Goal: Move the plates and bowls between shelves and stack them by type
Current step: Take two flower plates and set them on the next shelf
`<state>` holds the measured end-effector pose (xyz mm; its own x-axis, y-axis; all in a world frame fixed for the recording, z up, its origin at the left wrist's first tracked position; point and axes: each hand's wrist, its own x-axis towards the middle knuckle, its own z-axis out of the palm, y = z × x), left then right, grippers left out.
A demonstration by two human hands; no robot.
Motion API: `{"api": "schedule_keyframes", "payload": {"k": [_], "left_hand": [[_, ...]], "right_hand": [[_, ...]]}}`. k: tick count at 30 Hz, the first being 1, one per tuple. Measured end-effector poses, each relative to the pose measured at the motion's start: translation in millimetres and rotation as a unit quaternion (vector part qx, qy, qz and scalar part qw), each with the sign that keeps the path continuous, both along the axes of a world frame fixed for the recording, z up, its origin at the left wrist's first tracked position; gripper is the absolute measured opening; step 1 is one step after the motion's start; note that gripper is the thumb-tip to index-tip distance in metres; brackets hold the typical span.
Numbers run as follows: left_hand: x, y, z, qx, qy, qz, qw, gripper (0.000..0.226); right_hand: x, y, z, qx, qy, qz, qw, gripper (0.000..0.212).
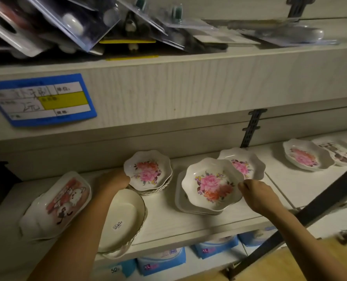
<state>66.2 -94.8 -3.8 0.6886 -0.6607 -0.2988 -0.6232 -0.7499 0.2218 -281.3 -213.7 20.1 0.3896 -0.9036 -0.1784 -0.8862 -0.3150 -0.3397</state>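
On the middle shelf (168, 222) stands a stack of small scalloped bowls with rose prints (148, 172). My left hand (112, 180) holds that stack at its left side. My right hand (256, 194) pinches the right rim of a larger scalloped rose bowl (211, 184), which sits tilted on a stack of white plates (179, 199). Behind it lies another rose dish (247, 162). A plain cream oval dish stack (126, 218) sits under my left forearm. A rectangular dish with a cartoon print (61, 201) lies at the left.
Further right on the shelf are a rose dish (304, 156) and a patterned dish (339, 152). The upper shelf holds blister packs (77, 23) and carries a blue price label (40, 99). Blue packages (162, 260) fill the shelf below. A dark diagonal bar (310, 209) crosses at right.
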Motion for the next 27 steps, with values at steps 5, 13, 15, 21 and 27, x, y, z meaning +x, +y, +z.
{"api": "schedule_keyframes", "payload": {"k": [5, 13, 15, 21, 27], "left_hand": [[-5, -2, 11, 0.053, -0.089, -0.035, 0.994, 0.027], [2, 2, 44, 0.053, -0.124, -0.08, 0.988, 0.035], [4, 5, 45, 0.037, -0.112, -0.092, 0.989, 0.035], [-6, 7, 46, -0.096, 0.03, -0.109, 0.989, 0.035], [-61, 6, 52, -0.146, 0.161, -0.199, 0.956, 0.033]], "right_hand": [[-1, 7, 7, 0.003, -0.006, -0.016, 1.0, 0.037], [-11, 25, 13, 0.009, -0.034, -0.043, 0.998, 0.039], [-17, 31, 18, 0.006, -0.043, -0.055, 0.998, 0.039], [-53, 58, 28, 0.012, -0.087, -0.143, 0.986, 0.035], [-113, 83, 35, -0.009, -0.117, -0.182, 0.976, 0.04]]}}
